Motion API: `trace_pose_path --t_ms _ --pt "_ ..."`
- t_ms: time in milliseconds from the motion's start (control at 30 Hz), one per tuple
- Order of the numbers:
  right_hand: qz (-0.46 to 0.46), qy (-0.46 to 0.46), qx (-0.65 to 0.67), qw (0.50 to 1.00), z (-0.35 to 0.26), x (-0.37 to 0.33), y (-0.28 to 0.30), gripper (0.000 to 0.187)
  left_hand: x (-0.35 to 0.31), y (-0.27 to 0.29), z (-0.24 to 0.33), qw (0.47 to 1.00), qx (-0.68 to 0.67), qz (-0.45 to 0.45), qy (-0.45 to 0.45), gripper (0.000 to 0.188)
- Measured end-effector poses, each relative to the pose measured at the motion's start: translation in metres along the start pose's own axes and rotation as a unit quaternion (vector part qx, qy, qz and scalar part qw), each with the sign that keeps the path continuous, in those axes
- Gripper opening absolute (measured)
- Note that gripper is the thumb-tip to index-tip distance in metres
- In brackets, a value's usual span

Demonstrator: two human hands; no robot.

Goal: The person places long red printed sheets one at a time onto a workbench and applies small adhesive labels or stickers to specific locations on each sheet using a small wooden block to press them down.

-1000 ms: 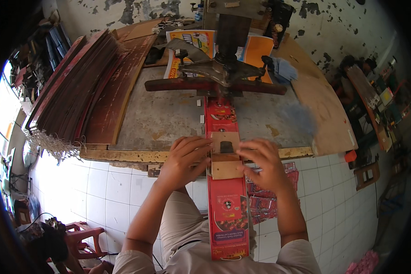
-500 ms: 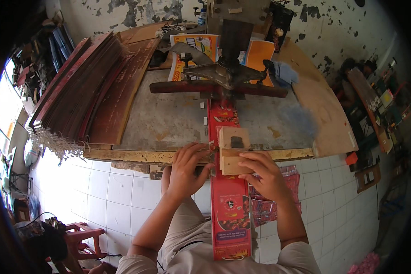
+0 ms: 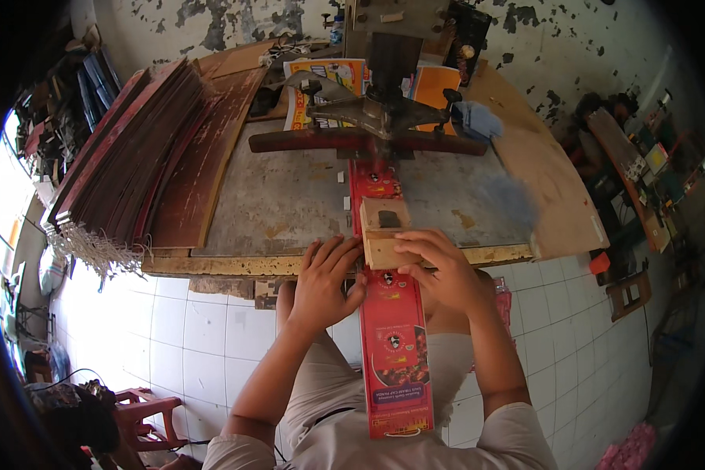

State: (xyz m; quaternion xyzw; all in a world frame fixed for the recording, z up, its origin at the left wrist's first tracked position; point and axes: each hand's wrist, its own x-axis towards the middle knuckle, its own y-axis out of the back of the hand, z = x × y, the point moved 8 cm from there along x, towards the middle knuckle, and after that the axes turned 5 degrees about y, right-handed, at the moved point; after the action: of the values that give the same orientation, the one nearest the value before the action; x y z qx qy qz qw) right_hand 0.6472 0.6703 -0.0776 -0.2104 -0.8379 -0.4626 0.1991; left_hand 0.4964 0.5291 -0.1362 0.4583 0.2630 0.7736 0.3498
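Observation:
A long red printed cardboard strip (image 3: 392, 313) runs from under the dark metal press bar (image 3: 368, 142), across the table's front edge and down toward my lap. On the strip, at that edge, sits a light wooden block (image 3: 384, 249) with a dark patch on its upper part. My right hand (image 3: 442, 270) grips the block's right side between thumb and fingers. Just left of the strip, my left hand (image 3: 329, 278) rests over the table edge, fingers extended and thumb apart. Its fingertips lie close to the block and strip; whether they touch is hard to tell.
A tall stack of reddish-brown boards (image 3: 125, 157) with frayed strings leans on the table's left. Small white pieces (image 3: 341, 178) lie beside the strip. A blue cloth (image 3: 478, 119) sits at the right. Below left stands a red stool (image 3: 149, 415) on the white tiled floor.
The wooden block and my right hand have moved forward, away from me. My left hand has shifted only slightly. The view has tilted a little.

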Motion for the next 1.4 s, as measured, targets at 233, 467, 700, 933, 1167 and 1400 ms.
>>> trace_pose_path --t_ms 233,467,700,933,1167,1400 --pt "0.008 0.027 -0.033 0.999 0.053 0.046 -0.015 0.032 0.0 -0.001 -0.002 1.0 -0.005 -0.001 -0.003 0.05" --pt "0.004 0.024 -0.049 0.999 0.091 0.077 -0.021 0.033 0.002 0.0 -0.001 1.0 -0.008 -0.003 0.0 0.05" --pt "0.0 0.008 -0.051 0.999 0.088 0.073 -0.02 0.033 0.001 -0.001 0.0 1.0 -0.005 -0.013 0.007 0.051" --pt "0.046 0.039 -0.087 0.994 0.08 0.072 -0.017 0.033 0.002 -0.001 -0.002 1.0 -0.005 -0.014 0.009 0.051" --pt "0.052 0.043 -0.105 0.992 0.083 0.074 -0.017 0.032 0.001 -0.001 -0.002 1.0 -0.005 -0.012 0.013 0.052" --pt "0.076 0.024 -0.106 0.991 0.082 0.069 -0.015 0.038 0.0 0.0 -0.001 1.0 -0.007 -0.008 0.011 0.053"
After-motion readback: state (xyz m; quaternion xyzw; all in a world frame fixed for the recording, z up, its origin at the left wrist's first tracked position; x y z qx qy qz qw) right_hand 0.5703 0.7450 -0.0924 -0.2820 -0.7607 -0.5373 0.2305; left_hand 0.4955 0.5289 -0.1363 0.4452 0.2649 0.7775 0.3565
